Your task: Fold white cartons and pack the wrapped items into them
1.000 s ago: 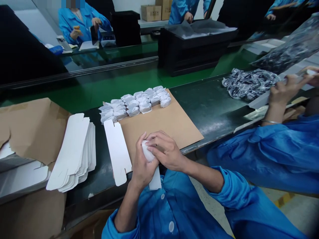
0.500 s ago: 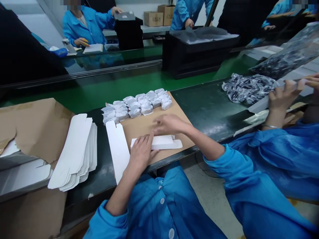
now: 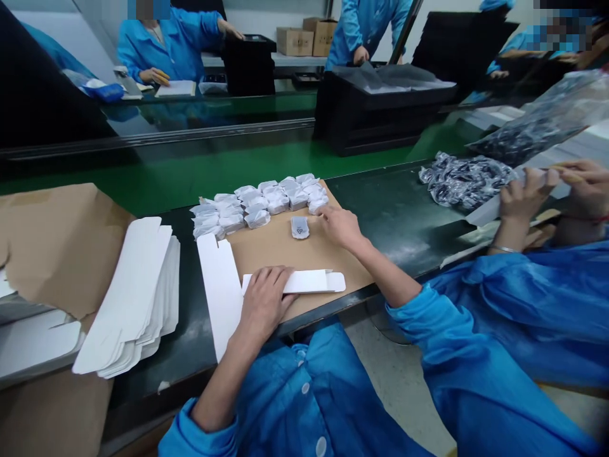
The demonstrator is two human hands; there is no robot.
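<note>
My left hand (image 3: 267,295) is closed over the left part of a narrow white folded carton (image 3: 309,281), pressing it on a brown cardboard sheet (image 3: 271,247). An end flap sticks out at the carton's right. My right hand (image 3: 341,227) is beside the row of small white-wrapped packets (image 3: 257,206), its bent fingertips by the rightmost one; no packet shows in its grasp. One wrapped packet (image 3: 299,227) with a dark printed mark lies apart from the row, left of that hand. A flat white carton blank (image 3: 219,292) lies left of my left hand.
A stack of white carton blanks (image 3: 130,292) stands at left beside an opened brown box (image 3: 52,247). A heap of clear-bagged dark parts (image 3: 469,181) is at right, near a co-worker's hands (image 3: 523,197). Black trays (image 3: 380,114) stand across the green belt (image 3: 204,168).
My right hand has moved from above the white carton up and right to the wrapped packets. One packet now lies apart from the row. My left hand stays on the carton.
</note>
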